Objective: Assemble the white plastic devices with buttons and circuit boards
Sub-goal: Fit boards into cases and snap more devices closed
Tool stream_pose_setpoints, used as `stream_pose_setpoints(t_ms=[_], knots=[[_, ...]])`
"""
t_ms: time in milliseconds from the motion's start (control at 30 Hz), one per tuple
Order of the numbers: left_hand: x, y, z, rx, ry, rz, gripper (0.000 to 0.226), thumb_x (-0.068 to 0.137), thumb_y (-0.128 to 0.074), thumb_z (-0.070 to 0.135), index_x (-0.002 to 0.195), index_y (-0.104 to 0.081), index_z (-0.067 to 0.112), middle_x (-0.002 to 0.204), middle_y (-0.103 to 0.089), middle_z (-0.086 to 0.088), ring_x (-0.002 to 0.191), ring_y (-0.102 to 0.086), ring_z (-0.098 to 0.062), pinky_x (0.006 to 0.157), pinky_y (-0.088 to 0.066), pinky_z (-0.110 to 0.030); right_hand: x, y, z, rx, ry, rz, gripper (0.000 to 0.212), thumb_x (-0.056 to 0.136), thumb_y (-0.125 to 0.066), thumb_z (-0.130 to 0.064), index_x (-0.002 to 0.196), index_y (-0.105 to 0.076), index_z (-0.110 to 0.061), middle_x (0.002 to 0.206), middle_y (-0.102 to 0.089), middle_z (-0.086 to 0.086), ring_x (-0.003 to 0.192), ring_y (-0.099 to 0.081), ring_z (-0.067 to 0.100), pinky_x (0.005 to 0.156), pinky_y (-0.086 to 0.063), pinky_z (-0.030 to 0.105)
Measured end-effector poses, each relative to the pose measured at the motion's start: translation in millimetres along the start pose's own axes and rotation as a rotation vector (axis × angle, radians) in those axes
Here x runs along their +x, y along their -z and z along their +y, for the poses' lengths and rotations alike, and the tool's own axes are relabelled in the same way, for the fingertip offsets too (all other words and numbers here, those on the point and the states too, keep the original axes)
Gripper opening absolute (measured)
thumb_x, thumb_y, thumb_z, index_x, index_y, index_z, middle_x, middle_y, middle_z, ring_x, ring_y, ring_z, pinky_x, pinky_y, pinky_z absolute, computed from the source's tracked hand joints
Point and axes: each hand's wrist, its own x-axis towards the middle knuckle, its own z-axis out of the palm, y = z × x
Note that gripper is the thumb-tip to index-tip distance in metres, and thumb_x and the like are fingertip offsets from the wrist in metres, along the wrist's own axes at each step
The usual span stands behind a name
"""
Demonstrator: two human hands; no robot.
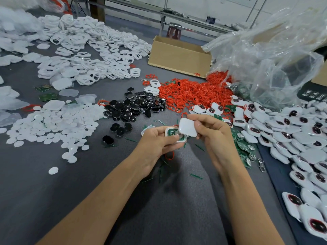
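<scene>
My left hand (156, 141) grips a white device shell (172, 134) with a green circuit board seated in it, face up. A red loop (170, 155) hangs below that hand. My right hand (212, 133) pinches a plain white back cover (188, 127) and holds it tilted over the shell's right edge, touching it. Both hands are above the grey table (88, 183) near its middle.
White front frames (99, 55) pile at the back left, white discs (53, 126) at the left, black buttons (134, 105) in the middle, red loops (192, 92) behind. Finished devices (292, 131) and green boards (246, 145) lie right. A cardboard box (178, 57) and plastic bag (276, 50) stand behind.
</scene>
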Motion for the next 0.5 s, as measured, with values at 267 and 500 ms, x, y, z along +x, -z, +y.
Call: stream_pose_setpoints(t_ms=[267, 500], knots=[[-1.9, 0.2, -1.7, 0.04, -0.039, 0.019, 0.029, 0.08, -0.067, -0.009, 0.109, -0.064, -0.004, 0.091, -0.074, -0.01, 0.08, -0.071, -0.019, 0.071, -0.059, -0.023, 1.6, 4.0, 0.3, 0.011, -0.018, 0.069, 0.022, 0.09, -0.053, 0.001, 0.09, -0.072, -0.011, 0.081, -0.07, 0.003, 0.067, -0.051, 0.008, 0.055, -0.037, 0.016], [-1.7, -1.2, -3.1, 0.101, -0.053, 0.039, 0.028, 0.08, -0.068, -0.009, 0.108, -0.064, -0.006, 0.093, -0.071, -0.014, 0.078, -0.069, -0.02, 0.073, -0.06, -0.025, 1.5, 4.3, 0.8, 0.011, -0.024, 0.084, 0.023, 0.09, -0.053, 0.001, 0.089, -0.073, -0.012, 0.082, -0.07, 0.003, 0.07, -0.051, 0.012, 0.058, -0.036, 0.02]])
